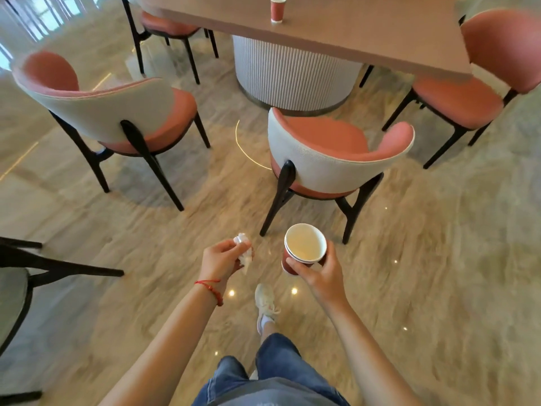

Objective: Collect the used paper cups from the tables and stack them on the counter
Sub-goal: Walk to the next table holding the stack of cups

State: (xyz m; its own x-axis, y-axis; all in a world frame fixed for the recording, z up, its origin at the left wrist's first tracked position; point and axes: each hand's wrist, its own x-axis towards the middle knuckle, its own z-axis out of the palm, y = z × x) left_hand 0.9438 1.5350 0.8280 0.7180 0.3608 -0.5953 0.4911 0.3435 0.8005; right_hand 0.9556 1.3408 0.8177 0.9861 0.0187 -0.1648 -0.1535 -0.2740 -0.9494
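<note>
Here, right hand (322, 276) gripping nested red cups (303, 250), left hand (224, 259) pinching crumpled tissue (244, 253), no legible writing.

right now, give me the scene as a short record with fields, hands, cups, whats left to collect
left hand: left hand grips a crumpled white tissue
right hand: right hand holds nested red paper cups, two rims visible, upright
cup left to collect: one red paper cup standing upright on the table ahead
in the way: chair between the person and the table
counter: not in view
person: standing on the glossy floor, one shoe forward
</note>
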